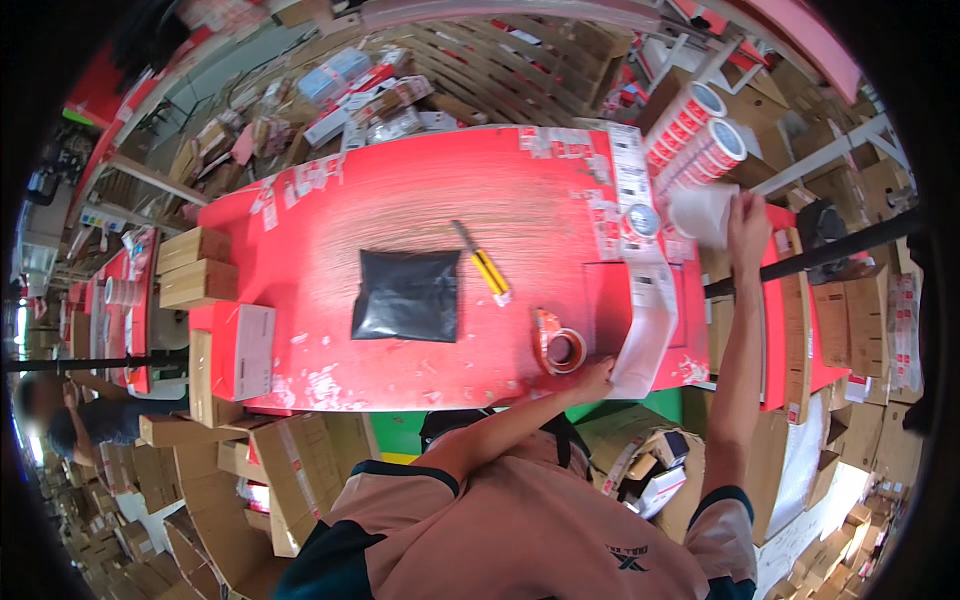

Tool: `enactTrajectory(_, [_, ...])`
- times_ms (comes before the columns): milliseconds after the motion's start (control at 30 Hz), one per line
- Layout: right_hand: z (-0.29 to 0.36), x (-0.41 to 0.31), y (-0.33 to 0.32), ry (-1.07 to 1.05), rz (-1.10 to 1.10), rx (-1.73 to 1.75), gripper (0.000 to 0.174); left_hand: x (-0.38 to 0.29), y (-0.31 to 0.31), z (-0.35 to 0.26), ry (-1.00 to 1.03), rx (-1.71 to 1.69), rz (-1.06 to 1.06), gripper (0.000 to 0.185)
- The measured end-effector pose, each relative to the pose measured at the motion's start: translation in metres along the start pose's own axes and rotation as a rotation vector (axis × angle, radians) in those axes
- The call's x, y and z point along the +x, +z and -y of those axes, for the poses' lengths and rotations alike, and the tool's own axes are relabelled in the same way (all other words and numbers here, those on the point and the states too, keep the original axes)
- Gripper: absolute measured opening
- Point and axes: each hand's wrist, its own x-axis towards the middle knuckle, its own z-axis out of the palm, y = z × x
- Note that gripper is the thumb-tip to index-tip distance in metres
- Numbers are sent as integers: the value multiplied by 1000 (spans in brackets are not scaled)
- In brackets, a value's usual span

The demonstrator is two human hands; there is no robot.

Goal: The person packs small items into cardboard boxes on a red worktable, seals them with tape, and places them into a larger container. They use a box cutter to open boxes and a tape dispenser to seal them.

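Note:
My left hand (596, 379) is at the table's front edge, its fingers closed on the loose end of a strip of white printed labels (651, 322). The strip runs back along the right side of the red table (315, 232). My right hand (748, 221) reaches to the right, its fingers on a white roll (703, 214). A black plastic mailer bag (407, 296) lies flat near the middle, with a yellow utility knife (487, 271) beside it, blade extended. An orange tape dispenser (559, 345) lies close to my left hand. A tape roll (641, 221) sits on the strip.
Stacked tape rolls (686, 127) stand at the back right. Cardboard boxes (199, 281) and a red and white box (251, 351) line the left edge. A black bar (832, 259) crosses at right. An open carton (645, 465) holds small boxes below. A person (112, 424) is far left.

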Motion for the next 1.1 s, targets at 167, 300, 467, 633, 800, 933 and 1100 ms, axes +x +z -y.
enactTrajectory(167, [244, -135, 106, -299, -32, 446, 32, -129, -149, -14, 234, 151, 222, 45])
enactTrajectory(300, [371, -324, 237, -484, 508, 432, 44, -274, -298, -30, -209, 250, -18, 21])
enactTrajectory(467, [378, -369, 278, -578, 521, 493, 65, -290, -372, -13, -25, 319, -1089, 26])
enactTrajectory(633, [375, -315, 323, -579, 577, 41, 62, -210, -383, 22, -125, 1210, -827, 59])
enactTrajectory(800, [336, -321, 328, -339, 642, -65, 68, -218, -388, 45, -56, 945, -961, 70])
enactTrajectory(933, [292, -350, 236, -364, 706, 16, 64, -211, -394, 59, -119, 638, -939, 65])
enactTrajectory(1100, [199, -354, 127, 161, 519, 419, 25, -169, -451, 15, -19, 195, -431, 43])
